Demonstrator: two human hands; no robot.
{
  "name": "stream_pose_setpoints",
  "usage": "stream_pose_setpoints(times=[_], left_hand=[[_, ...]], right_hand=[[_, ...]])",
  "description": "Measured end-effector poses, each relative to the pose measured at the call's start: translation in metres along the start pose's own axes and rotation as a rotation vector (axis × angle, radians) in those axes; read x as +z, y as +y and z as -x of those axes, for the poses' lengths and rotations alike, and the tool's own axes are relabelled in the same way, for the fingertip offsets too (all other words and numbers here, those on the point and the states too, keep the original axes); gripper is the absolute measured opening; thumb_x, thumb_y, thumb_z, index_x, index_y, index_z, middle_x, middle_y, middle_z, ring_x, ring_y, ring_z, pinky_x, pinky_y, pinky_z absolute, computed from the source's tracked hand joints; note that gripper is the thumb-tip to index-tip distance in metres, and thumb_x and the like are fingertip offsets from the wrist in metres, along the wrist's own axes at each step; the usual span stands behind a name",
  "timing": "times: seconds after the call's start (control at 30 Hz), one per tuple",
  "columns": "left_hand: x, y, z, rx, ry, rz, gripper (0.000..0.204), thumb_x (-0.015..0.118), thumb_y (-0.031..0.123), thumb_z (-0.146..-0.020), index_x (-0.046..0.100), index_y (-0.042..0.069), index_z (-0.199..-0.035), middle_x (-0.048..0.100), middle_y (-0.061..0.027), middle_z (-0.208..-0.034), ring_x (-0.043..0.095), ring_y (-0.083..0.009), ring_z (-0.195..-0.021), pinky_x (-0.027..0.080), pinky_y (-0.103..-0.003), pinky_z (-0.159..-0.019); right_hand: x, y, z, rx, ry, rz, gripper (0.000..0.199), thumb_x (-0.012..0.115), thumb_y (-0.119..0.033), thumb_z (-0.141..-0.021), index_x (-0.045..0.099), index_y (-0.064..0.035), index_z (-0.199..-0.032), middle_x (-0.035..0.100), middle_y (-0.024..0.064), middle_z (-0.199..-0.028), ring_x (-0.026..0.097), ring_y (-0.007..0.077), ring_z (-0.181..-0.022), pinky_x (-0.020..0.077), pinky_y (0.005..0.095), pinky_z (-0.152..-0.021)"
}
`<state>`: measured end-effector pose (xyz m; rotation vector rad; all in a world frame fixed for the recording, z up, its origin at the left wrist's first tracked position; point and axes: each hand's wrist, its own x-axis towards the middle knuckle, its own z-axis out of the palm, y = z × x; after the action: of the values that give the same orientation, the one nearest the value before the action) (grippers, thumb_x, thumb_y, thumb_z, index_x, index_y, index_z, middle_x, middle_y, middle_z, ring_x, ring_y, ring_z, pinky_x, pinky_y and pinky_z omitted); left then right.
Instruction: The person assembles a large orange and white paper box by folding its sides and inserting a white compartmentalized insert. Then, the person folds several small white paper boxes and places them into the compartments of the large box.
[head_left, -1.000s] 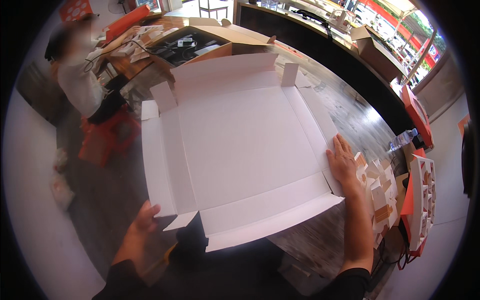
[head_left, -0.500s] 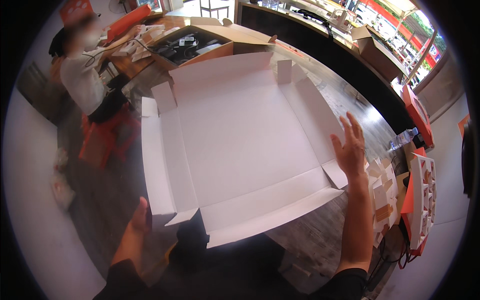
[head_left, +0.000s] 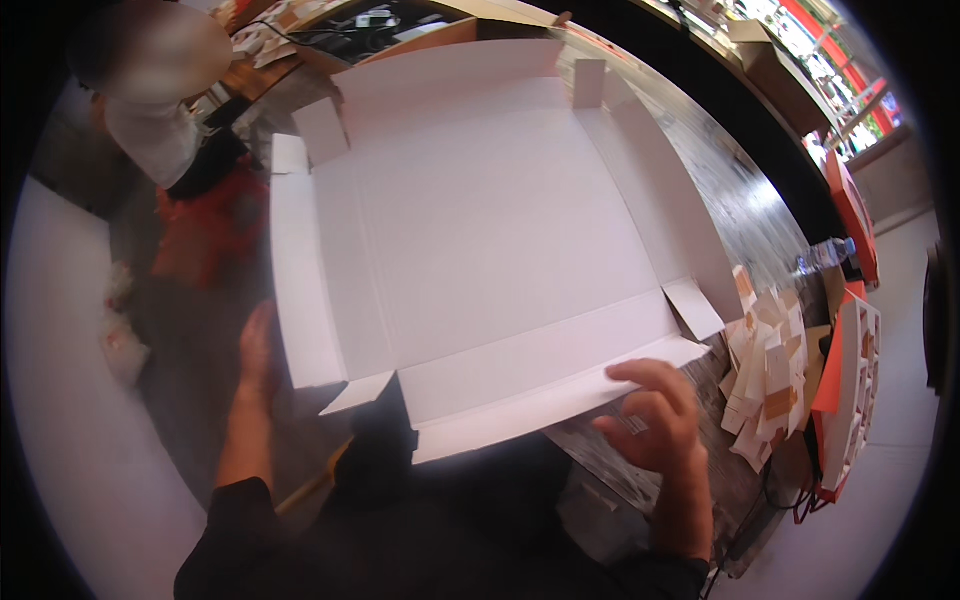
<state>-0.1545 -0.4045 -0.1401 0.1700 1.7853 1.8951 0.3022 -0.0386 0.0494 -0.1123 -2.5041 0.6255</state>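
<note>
Your right hand (head_left: 655, 420) sits at the near right corner of the flat white cardboard box blank (head_left: 480, 230), its fingers curled loosely over the near flap's edge (head_left: 540, 395). That grip is half closed and touching the card, not clamped on it. Your left hand (head_left: 258, 350) lies flat against the outer side of the left flap (head_left: 300, 280), fingers extended; whether it pinches the card you cannot tell, since the flap hides the fingertips.

The blank lies spread on the dark wood-grain tabletop (head_left: 730, 200), reaching away from you, so almost all of it lies ahead of both hands. Its near flap runs left to right between your hands, rising slightly toward the right. The right hand is the one already on that flap; the left is nearer the side panel.

The card is smooth, matte and thin, with creased fold lines and small square corner tabs (head_left: 695, 308). To your right, a heap of small folded card pieces (head_left: 765, 375) lies on the tabletop beside an orange and white rack (head_left: 845, 385). Another person (head_left: 150, 90) is at work at the far left.
</note>
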Motion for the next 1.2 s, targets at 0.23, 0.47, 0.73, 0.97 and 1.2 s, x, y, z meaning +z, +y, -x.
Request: stream_pose_setpoints(times=[0.23, 0.47, 0.73, 0.97, 1.2], left_hand=[[0.02, 0.037, -0.023, 0.269, 0.032, -0.149, 0.033, 0.056, 0.025, -0.116, 0.062, 0.005, -0.142, 0.071, -0.0064, -0.131, 0.068, -0.0152, -0.119, 0.054, -0.032, -0.105], [0.032, 0.05, -0.029, 0.37, -0.001, -0.286, 0.039, 0.056, 0.021, -0.115, 0.054, 0.01, -0.152, 0.066, -0.006, -0.137, 0.066, -0.0127, -0.116, 0.054, -0.032, -0.102], [0.071, 0.091, -0.008, 0.825, -0.033, -0.907, 0.051, 0.071, -0.004, -0.093, 0.069, 0.011, -0.141, 0.058, -0.0168, -0.149, 0.057, -0.0309, -0.139, 0.052, -0.037, -0.107], [0.09, 0.101, 0.001, 1.228, -0.151, -1.117, 0.02, 0.077, 0.006, -0.085, 0.078, 0.01, -0.104, 0.068, -0.0164, -0.137, 0.059, -0.0385, -0.135, 0.048, -0.052, -0.114], [0.142, 0.106, 0.04, 1.33, -0.412, -1.078, 0.02, 0.071, 0.004, -0.081, 0.076, 0.016, -0.096, 0.077, -0.0046, -0.105, 0.072, -0.0288, -0.112, 0.038, -0.056, -0.124]], right_hand=[[0.023, -0.016, 0.032, -0.015, 0.174, 0.239, 0.021, 0.087, -0.016, -0.087, 0.068, -0.012, -0.094, 0.074, 0.0066, -0.113, 0.071, 0.0264, -0.091, 0.0579, 0.0387, -0.078], [0.036, -0.019, 0.052, 0.116, 0.274, 0.263, 0.027, 0.083, -0.013, -0.09, 0.067, -0.0092, -0.112, 0.065, 0.016, -0.124, 0.067, 0.0271, -0.097, 0.0575, 0.0361, -0.079], [0.04, -0.021, 0.042, 0.314, 0.136, 0.244, 0.056, 0.085, -0.002, -0.077, 0.064, -0.0075, -0.13, 0.053, 0.0219, -0.144, 0.062, 0.0401, -0.123, 0.0585, 0.0459, -0.093], [0.019, -0.001, 0.034, 0.335, 0.168, 0.331, 0.053, 0.08, 0.0, -0.081, 0.061, -0.005, -0.131, 0.053, 0.0247, -0.148, 0.059, 0.0439, -0.131, 0.0558, 0.05, -0.101], [0.021, 0.047, 0.039, 0.566, 0.422, 0.06, 0.088, 0.072, 0.002, -0.09, 0.03, -0.0027, -0.168, 0.024, 0.0242, -0.174, 0.047, 0.0399, -0.151, 0.0545, 0.0467, -0.112]])
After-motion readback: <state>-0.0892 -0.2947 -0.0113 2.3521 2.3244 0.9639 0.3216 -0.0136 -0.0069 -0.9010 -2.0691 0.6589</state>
